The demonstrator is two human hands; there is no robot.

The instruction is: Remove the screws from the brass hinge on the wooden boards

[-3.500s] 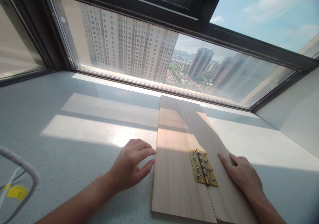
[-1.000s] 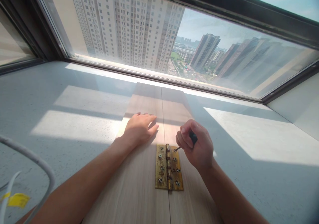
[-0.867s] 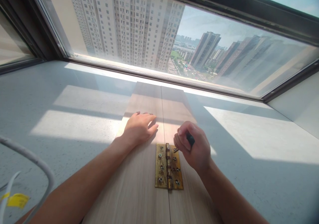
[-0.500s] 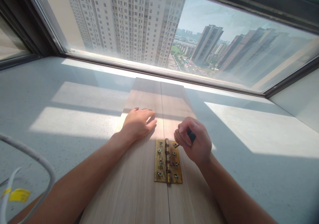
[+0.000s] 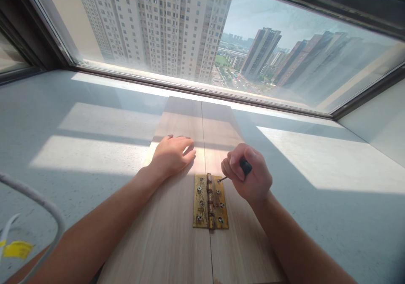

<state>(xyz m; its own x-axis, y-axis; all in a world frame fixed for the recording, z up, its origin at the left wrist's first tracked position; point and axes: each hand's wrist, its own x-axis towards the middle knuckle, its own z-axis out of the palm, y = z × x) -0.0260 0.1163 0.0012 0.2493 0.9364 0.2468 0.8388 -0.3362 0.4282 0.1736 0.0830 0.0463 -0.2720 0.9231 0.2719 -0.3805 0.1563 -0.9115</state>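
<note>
Here, the right hand (image 5: 249, 172) grips a screwdriver (image 5: 245, 166) at the hinge (image 5: 210, 200), the left hand (image 5: 174, 153) loosely spread on 1 board (image 5: 167, 221).

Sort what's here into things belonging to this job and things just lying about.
In the job:
black-handled metal screwdriver, gripped in the right hand
brassy rectangular metal hinge
silver cross-head screws
two flat, pale wood-grain boards beneath, left hand resting on one

Apparently lying about:
curved, grey-white cable or tube
flat yellow tag near it

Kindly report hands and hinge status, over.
Right hand gripping screwdriver, tip at top-right screw. Left hand on left board. Hinge across seam. Cable apart, far left.
</note>
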